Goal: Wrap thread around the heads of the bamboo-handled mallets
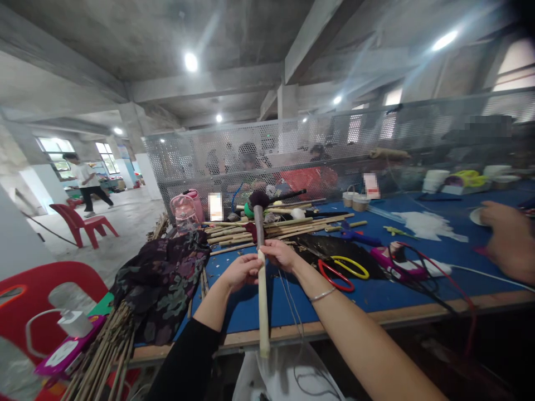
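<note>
stick [263, 306] gripped mid-length by left hand [244, 271] and right hand [281, 255], both curled closed. slack thread [290, 298], upper end unclear, could snag at counter [242, 312] edge.

We see smooth, matt wood in the stick [263, 306], shiny metal in the bangle [322, 294], matt printed cloth [163, 284], rough woody stalks [98, 345], glossy plastic on the near chair [50, 271] and perforated metal in the screen [184, 161].
</note>
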Available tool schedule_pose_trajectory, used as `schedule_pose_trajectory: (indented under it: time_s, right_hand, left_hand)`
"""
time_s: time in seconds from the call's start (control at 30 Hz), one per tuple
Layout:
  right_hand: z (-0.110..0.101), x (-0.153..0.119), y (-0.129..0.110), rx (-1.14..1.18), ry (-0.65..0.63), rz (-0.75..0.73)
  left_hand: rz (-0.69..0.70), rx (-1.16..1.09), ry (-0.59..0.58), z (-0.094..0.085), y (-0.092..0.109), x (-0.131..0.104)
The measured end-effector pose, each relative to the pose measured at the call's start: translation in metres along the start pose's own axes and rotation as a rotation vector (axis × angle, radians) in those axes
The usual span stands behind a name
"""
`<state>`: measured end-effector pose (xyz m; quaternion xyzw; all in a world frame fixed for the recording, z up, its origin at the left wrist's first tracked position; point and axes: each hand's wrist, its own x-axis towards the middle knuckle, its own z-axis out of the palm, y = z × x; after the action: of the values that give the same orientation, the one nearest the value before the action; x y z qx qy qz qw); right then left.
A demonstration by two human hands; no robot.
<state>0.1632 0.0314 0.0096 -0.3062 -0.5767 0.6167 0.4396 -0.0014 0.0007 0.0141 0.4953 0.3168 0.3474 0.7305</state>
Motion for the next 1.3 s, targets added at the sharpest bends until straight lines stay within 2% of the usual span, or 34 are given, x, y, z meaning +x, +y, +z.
schedule_pose_trajectory:
  time_s: [0.1, 0.17, 0.23, 0.33, 0.4, 0.47, 0.6, 0.67, 0.83, 0.93, 1.03, 1.2, 1.3]
  right_hand:
    - [0.001, 0.001, 0.002, -0.089, 0.064, -0.01]
    - [0.001, 0.001, 0.002, -0.064, 0.076, 0.004]
    - [0.001, -0.001, 0.0, 0.024, 0.026, 0.053]
    - [0.001, -0.004, -0.004, 0.138, -0.075, 0.099]
    - [0.002, -0.005, -0.004, 0.138, -0.08, 0.089]
    - [0.002, -0.004, -0.004, 0.092, -0.053, 0.076]
    - [0.0, 0.0, 0.0, 0.007, -0.016, 0.072]
    - [-0.001, 0.0, 0.0, -0.009, -0.009, 0.074]
    - [-0.002, -0.002, -0.002, 0.071, -0.039, 0.056]
    - [-0.002, -0.002, -0.003, 0.092, -0.035, 0.039]
    - [-0.002, -0.001, -0.001, 0.01, 0.025, 0.031]
    - [0.0, 0.001, 0.001, -0.089, 0.125, 0.012]
    - [0.0, 0.001, 0.001, -0.075, 0.124, 0.039]
  left_hand:
    - [0.077, 0.13, 0.066, -0.002, -0.004, 0.005]
    - [0.112, 0.153, 0.089, -0.004, -0.005, 0.006]
    - [0.102, 0.113, 0.026, -0.006, -0.003, 0.005]
    - [0.015, 0.03, -0.143, -0.006, 0.001, 0.0]
    - [-0.019, 0.008, -0.176, -0.005, 0.002, -0.002]
    - [0.001, 0.038, -0.111, -0.003, 0.0, -0.001]
    - [0.091, 0.224, 0.103, -0.002, -0.004, 0.003]
    - [0.117, 0.25, 0.136, -0.002, -0.005, 0.004]
    - [0.107, 0.076, -0.002, -0.005, 0.0, 0.0]
    - [0.04, 0.006, -0.057, -0.005, 0.002, -0.002]
    - [0.003, 0.064, 0.025, -0.002, -0.001, -0.001]
    - [0.212, 0.33, 0.301, 0.004, -0.007, 0.005]
    - [0.238, 0.352, 0.342, 0.004, -0.008, 0.005]
